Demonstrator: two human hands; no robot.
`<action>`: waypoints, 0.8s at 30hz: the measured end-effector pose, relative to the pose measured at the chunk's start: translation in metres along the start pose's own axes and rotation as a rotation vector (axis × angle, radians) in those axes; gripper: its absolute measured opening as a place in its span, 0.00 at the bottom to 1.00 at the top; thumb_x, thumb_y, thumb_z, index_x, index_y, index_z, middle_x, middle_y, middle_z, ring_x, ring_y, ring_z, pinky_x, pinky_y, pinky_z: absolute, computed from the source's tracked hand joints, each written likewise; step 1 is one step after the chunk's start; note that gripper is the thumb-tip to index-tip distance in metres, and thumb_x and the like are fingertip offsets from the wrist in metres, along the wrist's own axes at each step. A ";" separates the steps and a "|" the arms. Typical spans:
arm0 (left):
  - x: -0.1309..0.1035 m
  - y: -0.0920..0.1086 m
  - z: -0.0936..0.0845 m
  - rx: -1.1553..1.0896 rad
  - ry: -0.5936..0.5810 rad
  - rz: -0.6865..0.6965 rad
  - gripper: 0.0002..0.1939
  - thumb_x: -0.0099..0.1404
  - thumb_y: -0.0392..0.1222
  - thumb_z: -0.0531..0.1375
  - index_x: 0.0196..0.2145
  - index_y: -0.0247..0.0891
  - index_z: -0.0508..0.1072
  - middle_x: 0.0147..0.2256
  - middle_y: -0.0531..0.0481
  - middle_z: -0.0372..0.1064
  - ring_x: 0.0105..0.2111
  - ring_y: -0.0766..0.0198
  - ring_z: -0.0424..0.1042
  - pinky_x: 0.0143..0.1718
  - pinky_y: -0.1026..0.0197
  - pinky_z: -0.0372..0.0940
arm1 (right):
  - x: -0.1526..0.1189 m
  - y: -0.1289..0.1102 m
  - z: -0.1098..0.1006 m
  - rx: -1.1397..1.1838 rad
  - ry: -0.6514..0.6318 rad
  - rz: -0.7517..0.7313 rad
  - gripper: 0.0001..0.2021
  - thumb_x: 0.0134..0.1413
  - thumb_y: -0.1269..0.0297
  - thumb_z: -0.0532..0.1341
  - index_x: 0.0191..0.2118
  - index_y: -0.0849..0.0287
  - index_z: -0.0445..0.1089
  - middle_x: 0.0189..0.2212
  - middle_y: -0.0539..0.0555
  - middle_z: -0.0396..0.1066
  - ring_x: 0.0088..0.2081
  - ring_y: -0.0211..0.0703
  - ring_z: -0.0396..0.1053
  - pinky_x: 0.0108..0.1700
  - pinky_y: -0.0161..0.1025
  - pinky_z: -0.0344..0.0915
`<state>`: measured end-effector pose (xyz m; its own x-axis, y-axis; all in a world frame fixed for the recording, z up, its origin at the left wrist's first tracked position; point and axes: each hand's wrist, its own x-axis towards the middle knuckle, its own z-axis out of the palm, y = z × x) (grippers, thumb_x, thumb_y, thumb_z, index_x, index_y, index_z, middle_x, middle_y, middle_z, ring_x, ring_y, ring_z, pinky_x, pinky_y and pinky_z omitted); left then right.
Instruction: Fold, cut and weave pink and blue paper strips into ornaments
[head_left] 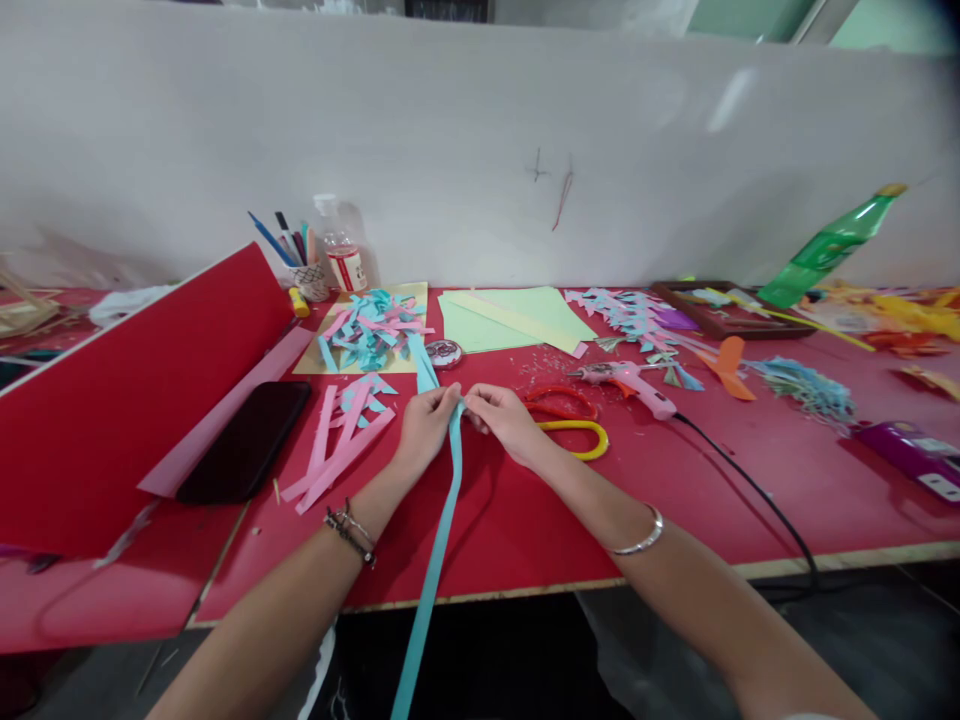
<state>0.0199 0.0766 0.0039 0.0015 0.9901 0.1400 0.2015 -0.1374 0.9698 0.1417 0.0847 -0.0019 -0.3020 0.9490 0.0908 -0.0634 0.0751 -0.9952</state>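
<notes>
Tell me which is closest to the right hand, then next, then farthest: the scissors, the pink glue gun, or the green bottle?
From the right hand:
1. Scissors, just to its right.
2. Pink glue gun, farther right.
3. Green bottle, far right, against the wall.

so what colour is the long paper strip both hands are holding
Light blue. The paper strip runs from the left hand and right hand off the table edge; head view.

The label on the bottle (344, 262) is too blurred to read.
</notes>
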 end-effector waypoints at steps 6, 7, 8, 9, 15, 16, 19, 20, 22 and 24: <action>-0.003 0.006 0.001 -0.040 -0.129 -0.012 0.19 0.58 0.51 0.51 0.16 0.35 0.63 0.16 0.57 0.57 0.18 0.71 0.54 0.21 0.67 0.50 | 0.000 -0.003 0.000 0.037 0.061 -0.013 0.13 0.47 0.59 0.54 0.18 0.59 0.56 0.13 0.43 0.54 0.17 0.29 0.51 0.20 0.31 0.48; -0.003 0.007 0.001 -0.034 -0.126 -0.004 0.20 0.58 0.51 0.51 0.16 0.35 0.63 0.15 0.57 0.57 0.17 0.71 0.54 0.21 0.67 0.50 | 0.000 -0.004 0.000 0.035 0.038 -0.007 0.13 0.48 0.58 0.54 0.18 0.59 0.56 0.13 0.43 0.54 0.16 0.30 0.51 0.20 0.31 0.48; -0.003 0.007 0.001 -0.027 -0.121 0.003 0.20 0.58 0.50 0.51 0.16 0.35 0.63 0.15 0.57 0.56 0.17 0.71 0.54 0.21 0.67 0.50 | -0.001 -0.004 0.000 0.028 0.017 -0.001 0.14 0.48 0.57 0.53 0.18 0.58 0.56 0.13 0.43 0.54 0.16 0.30 0.52 0.20 0.31 0.48; -0.004 0.007 0.001 -0.018 -0.114 0.009 0.20 0.58 0.50 0.50 0.15 0.35 0.64 0.14 0.57 0.55 0.17 0.71 0.54 0.21 0.67 0.50 | -0.001 -0.005 0.001 0.018 0.002 0.003 0.14 0.48 0.57 0.53 0.18 0.58 0.57 0.13 0.43 0.54 0.16 0.30 0.52 0.20 0.31 0.49; -0.002 0.004 0.000 0.003 -0.016 0.002 0.20 0.58 0.50 0.51 0.15 0.34 0.63 0.13 0.58 0.52 0.16 0.72 0.50 0.20 0.67 0.48 | -0.002 -0.003 0.002 -0.004 -0.010 0.002 0.13 0.47 0.60 0.54 0.18 0.59 0.56 0.13 0.42 0.55 0.16 0.29 0.51 0.19 0.30 0.49; -0.002 0.004 -0.001 -0.015 -0.004 -0.009 0.20 0.58 0.51 0.51 0.15 0.35 0.63 0.14 0.58 0.53 0.16 0.73 0.50 0.19 0.67 0.48 | -0.002 -0.003 0.002 -0.003 -0.008 0.003 0.13 0.47 0.60 0.54 0.18 0.59 0.56 0.13 0.42 0.55 0.16 0.28 0.51 0.19 0.30 0.49; -0.002 0.005 -0.001 -0.078 -0.046 -0.048 0.20 0.58 0.52 0.50 0.17 0.35 0.63 0.15 0.57 0.56 0.16 0.72 0.53 0.19 0.67 0.50 | -0.001 -0.002 0.002 0.015 0.031 0.002 0.12 0.47 0.60 0.54 0.19 0.59 0.57 0.13 0.42 0.55 0.16 0.28 0.51 0.19 0.30 0.48; -0.002 0.006 -0.001 -0.089 -0.082 -0.057 0.20 0.58 0.52 0.50 0.17 0.35 0.63 0.15 0.57 0.58 0.16 0.72 0.55 0.19 0.67 0.51 | -0.001 -0.002 0.002 0.028 0.056 -0.003 0.12 0.47 0.60 0.54 0.19 0.59 0.57 0.13 0.43 0.56 0.16 0.28 0.52 0.19 0.30 0.47; -0.003 0.007 0.000 -0.088 -0.145 -0.058 0.20 0.59 0.52 0.49 0.18 0.35 0.65 0.16 0.56 0.60 0.17 0.72 0.57 0.19 0.67 0.52 | 0.000 -0.003 0.002 0.056 0.089 -0.006 0.13 0.47 0.59 0.54 0.18 0.59 0.56 0.13 0.43 0.56 0.16 0.29 0.54 0.19 0.30 0.47; -0.003 0.007 0.000 -0.065 -0.163 -0.035 0.20 0.59 0.51 0.49 0.18 0.35 0.65 0.16 0.56 0.60 0.17 0.71 0.58 0.20 0.68 0.52 | 0.001 -0.004 0.001 0.061 0.071 0.001 0.15 0.48 0.57 0.53 0.18 0.59 0.56 0.14 0.44 0.57 0.17 0.30 0.56 0.19 0.30 0.48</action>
<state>0.0218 0.0724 0.0101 0.1556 0.9848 0.0769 0.1405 -0.0991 0.9851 0.1407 0.0846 0.0021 -0.2344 0.9684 0.0848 -0.1219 0.0573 -0.9909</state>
